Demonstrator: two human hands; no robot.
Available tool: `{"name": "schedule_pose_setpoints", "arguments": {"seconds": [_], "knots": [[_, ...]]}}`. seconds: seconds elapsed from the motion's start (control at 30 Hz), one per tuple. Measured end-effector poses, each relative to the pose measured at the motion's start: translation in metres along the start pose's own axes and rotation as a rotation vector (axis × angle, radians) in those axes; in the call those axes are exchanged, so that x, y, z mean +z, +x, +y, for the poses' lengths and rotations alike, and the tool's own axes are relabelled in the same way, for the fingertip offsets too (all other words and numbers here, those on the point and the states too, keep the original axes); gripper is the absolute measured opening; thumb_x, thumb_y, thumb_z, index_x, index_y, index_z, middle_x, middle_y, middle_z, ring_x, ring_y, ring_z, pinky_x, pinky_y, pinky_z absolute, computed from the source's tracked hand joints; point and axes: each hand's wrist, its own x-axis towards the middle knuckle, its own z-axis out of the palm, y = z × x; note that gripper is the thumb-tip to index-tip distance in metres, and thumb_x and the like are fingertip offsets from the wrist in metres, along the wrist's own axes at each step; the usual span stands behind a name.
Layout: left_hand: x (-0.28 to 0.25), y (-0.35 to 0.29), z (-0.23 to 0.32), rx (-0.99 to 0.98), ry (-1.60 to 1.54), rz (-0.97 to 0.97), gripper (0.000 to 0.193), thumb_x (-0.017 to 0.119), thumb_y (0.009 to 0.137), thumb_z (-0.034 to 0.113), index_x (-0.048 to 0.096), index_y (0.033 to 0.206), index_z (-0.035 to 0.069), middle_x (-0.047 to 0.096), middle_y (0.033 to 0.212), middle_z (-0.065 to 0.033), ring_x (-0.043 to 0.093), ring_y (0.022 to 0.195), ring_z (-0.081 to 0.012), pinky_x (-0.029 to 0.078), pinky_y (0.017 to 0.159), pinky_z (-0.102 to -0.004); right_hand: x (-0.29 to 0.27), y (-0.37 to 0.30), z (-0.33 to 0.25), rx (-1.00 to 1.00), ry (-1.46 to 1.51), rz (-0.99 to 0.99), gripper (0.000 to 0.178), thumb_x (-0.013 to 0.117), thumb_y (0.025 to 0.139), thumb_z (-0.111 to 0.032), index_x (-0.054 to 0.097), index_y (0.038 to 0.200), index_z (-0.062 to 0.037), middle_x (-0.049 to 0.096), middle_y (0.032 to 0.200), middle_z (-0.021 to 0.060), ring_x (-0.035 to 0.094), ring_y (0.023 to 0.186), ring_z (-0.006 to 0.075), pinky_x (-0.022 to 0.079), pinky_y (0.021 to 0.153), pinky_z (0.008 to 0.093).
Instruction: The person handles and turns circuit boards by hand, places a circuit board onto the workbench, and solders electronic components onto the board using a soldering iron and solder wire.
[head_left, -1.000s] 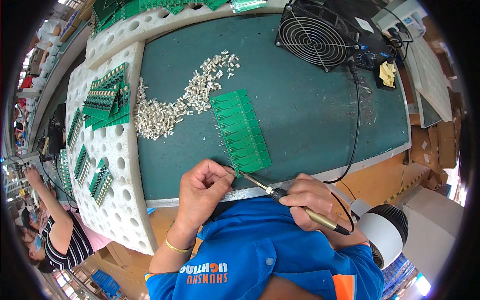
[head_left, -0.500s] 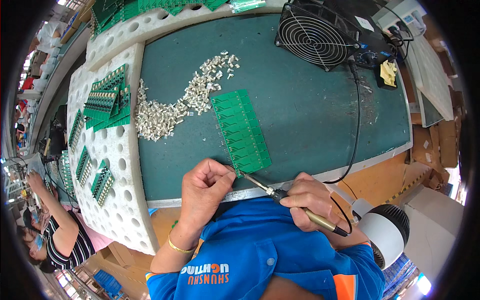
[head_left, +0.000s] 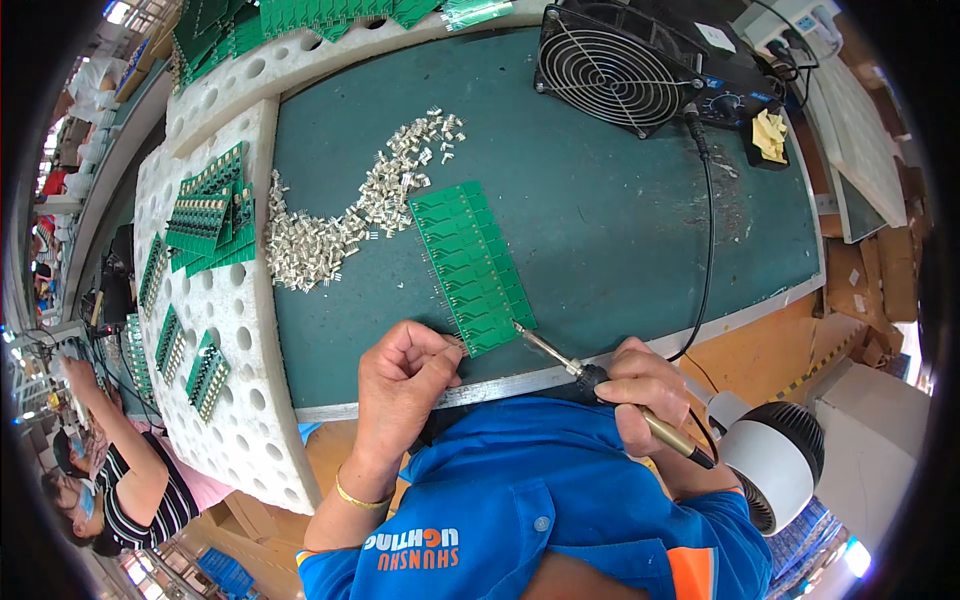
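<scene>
A green circuit board (head_left: pixel 478 268) lies on the dark green bench mat, its lower end close to the metal front edge. My left hand (head_left: pixel 408 375) is closed in a pinch at the board's lower left corner; what is between the fingertips is too small to make out. In my right hand (head_left: pixel 645 393) is a soldering iron (head_left: pixel 590 378), held like a pen. Its tip is by the lower right edge of the board, apart from my left fingers. A heap of small white connectors (head_left: pixel 310 240) with metal pins spreads left of the board.
Left, a white foam sheet (head_left: pixel 250 400) with holes carries several populated boards (head_left: pixel 205 225). More green boards (head_left: pixel 320 12) lie at the back. A black fan (head_left: pixel 615 75) and soldering station (head_left: pixel 735 105) stand back right, their cable (head_left: pixel 708 250) hanging rightward. A co-worker (head_left: pixel 140 470) sits far left.
My right hand has drawn the soldering iron to the right, moving its tip off the board's lower left corner. My left hand stays pinched by that corner. The whole view has shifted slightly.
</scene>
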Motion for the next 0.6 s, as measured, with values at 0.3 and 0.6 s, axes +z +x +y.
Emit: {"name": "schedule_pose_setpoints", "arguments": {"seconds": [0.3,0.6], "knots": [[0.000,-0.001,-0.001,0.008,0.005,-0.015,0.005,0.066,0.089,0.003,0.061,0.089,0.003,0.068,0.091,-0.0046,0.059,0.069,-0.0049,0.047,0.062,-0.0191,0.003,-0.001,0.001,-0.018,0.074,-0.011,0.017,0.062,0.080,-0.008,0.066,0.094,0.0006,0.060,0.069,0.0104,0.052,0.052,0.0222,0.042,0.051,0.0342],[-0.005,0.000,-0.004,0.037,0.040,-0.086,0.006,0.067,0.086,-0.003,0.062,0.087,0.001,0.068,0.098,-0.0079,0.058,0.073,-0.0037,0.047,0.067,-0.0190,0.011,0.000,-0.003,-0.002,0.078,-0.061,0.015,0.063,0.081,-0.009,0.067,0.093,-0.0005,0.062,0.068,0.0095,0.057,0.052,0.0218,0.044,0.050,0.0331]]}}
